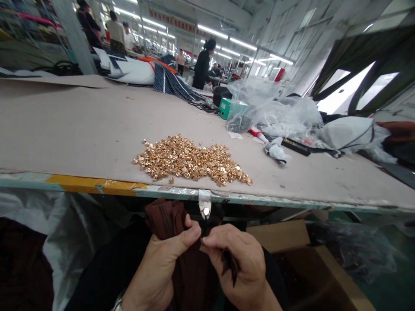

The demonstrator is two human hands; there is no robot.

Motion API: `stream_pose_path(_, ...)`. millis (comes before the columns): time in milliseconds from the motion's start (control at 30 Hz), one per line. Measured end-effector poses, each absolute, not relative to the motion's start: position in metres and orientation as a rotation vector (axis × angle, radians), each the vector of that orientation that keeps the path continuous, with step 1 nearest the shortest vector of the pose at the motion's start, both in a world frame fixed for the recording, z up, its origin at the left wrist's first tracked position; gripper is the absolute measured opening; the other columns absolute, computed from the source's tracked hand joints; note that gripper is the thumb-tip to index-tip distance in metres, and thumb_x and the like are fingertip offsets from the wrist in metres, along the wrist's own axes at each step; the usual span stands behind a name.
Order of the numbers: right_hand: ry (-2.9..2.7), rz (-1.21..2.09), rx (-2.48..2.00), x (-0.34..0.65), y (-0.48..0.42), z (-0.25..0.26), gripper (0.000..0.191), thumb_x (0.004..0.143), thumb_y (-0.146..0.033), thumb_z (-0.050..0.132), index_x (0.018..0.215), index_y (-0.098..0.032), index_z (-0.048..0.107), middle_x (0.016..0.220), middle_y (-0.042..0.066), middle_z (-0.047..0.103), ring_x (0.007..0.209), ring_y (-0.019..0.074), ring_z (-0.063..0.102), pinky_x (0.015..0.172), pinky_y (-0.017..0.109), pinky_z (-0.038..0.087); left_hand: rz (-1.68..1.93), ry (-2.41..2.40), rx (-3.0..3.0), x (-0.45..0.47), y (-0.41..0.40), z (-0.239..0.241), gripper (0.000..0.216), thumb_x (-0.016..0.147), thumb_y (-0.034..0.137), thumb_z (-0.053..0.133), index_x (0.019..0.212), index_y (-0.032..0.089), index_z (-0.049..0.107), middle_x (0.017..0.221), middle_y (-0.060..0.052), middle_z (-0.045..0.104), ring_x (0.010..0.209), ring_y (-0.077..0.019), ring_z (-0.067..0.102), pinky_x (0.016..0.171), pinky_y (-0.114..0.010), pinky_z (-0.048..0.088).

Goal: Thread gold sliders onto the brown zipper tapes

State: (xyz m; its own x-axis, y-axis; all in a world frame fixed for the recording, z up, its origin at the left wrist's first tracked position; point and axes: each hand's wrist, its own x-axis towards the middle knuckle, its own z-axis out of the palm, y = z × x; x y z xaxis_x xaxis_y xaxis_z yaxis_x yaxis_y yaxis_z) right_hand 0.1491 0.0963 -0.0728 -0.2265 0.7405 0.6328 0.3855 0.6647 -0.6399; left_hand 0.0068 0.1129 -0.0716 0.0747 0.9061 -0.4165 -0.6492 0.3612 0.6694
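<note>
Below the table's front edge, my left hand is closed around a folded bundle of dark brown fabric, its thumb pressed on top. My right hand pinches a part of brown cloth close to the left thumb, and a dark brown end pokes out under its curled fingers. Fabric hangs down between both wrists. Just above the hands, a small pale clip-like piece is fixed at the table edge, with a shiny bit at its tip. On the tabletop behind it lies a heap of small gold-coloured metal pieces.
The worn table has yellow tape along its edge. Clear plastic bags, a green box and a black strip lie at the right. An open cardboard box stands below. Several people are farther back.
</note>
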Motion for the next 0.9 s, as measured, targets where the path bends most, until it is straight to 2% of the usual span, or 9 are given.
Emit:
stream_pose_path(100,-1.79,0.439,-0.901,0.147,0.096,-0.072,0.024,0.077,0.0,0.058,0.089,-0.021,0.062,0.072,0.001,0.064,0.066,0.0148,0.062,0.061,0.025,0.047,1.165,0.897,0.317,0.007,0.112,-0.074,0.03,0.057,0.018,0.084,0.08,0.017,0.065,0.069,0.001,0.069,0.061,-0.013,0.064,0.059,-0.023,0.053)
stream_pose_path(233,-1.479,0.744,-1.12,0.143,0.099,-0.073,0.004,0.081,-0.019,0.066,0.08,-0.02,0.063,0.071,-0.001,0.06,0.062,0.0121,0.054,0.057,0.023,0.042,1.142,0.876,0.347,0.008,0.11,-0.075,0.029,0.059,0.018,0.084,0.082,0.017,0.065,0.074,0.0,0.072,0.067,-0.0138,0.067,0.063,-0.023,0.055)
stream_pose_path(400,-1.243,1.086,-1.141,0.139,0.1,-0.075,0.022,0.075,-0.031,0.072,0.066,-0.016,0.059,0.062,-0.004,0.049,0.056,0.0084,0.041,0.051,0.021,0.035,1.224,0.935,0.211,0.009,0.113,-0.07,0.032,0.052,0.012,0.085,0.078,0.017,0.066,0.069,0.0,0.072,0.063,-0.0146,0.068,0.06,-0.023,0.056)
stream_pose_path(500,-0.978,1.414,-1.055,0.138,0.1,-0.075,0.025,0.077,-0.039,0.069,0.073,-0.015,0.06,0.05,-0.009,0.038,0.041,0.0037,0.025,0.038,0.017,0.021,1.225,0.95,0.192,0.008,0.116,-0.066,0.033,0.051,0.011,0.084,0.078,0.017,0.067,0.068,0.0,0.071,0.061,-0.016,0.067,0.06,-0.026,0.056)
stream_pose_path(567,-0.848,1.557,-1.014,0.137,0.101,-0.074,0.026,0.078,-0.04,0.066,0.074,-0.015,0.06,0.045,-0.011,0.03,0.037,0.0021,0.015,0.035,0.015,0.014,1.195,0.931,0.238,0.007,0.118,-0.063,0.029,0.053,0.012,0.083,0.076,0.017,0.065,0.064,0.001,0.069,0.057,-0.0158,0.066,0.058,-0.026,0.055)
stream_pose_path(733,-0.636,1.598,-1.014,0.135,0.108,-0.072,0.028,0.073,-0.032,0.068,0.07,-0.02,0.043,0.056,-0.009,0.049,0.037,0.0003,0.017,0.033,0.012,0.016,1.175,0.883,0.355,0.008,0.121,-0.061,0.023,0.06,0.014,0.079,0.076,0.017,0.062,0.063,0.0,0.069,0.059,-0.0152,0.066,0.06,-0.025,0.054)
stream_pose_path(900,-0.615,1.623,-1.03,0.133,0.112,-0.071,0.03,0.07,-0.029,0.068,0.07,-0.021,0.039,0.054,-0.009,0.048,0.036,0.0001,0.018,0.033,0.011,0.016,1.148,0.885,0.36,0.009,0.123,-0.06,0.026,0.057,0.016,0.08,0.074,0.018,0.06,0.062,0.0,0.069,0.057,-0.0179,0.066,0.056,-0.029,0.054)
